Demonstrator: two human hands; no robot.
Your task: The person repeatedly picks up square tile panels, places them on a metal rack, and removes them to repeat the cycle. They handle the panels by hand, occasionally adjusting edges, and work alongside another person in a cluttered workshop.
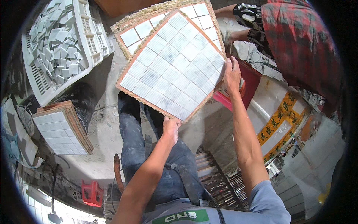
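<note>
A square board of pale marble-like mosaic tiles with a thin brown rim is held up in front of me, tilted cornerwise. My left hand grips its near corner, the fingers partly hidden below the edge. At the board's right corner, my right hand clasps the rim. Beneath and behind it lies another framed board with larger white tiles and a rough, crusted edge, partly covered by the one I hold.
A white plastic basket full of loose tile pieces stands at the upper left. Below it lean stacked tiled boards. A red stool is at lower left. Another person's plaid garment appears at upper right, near a taped white box.
</note>
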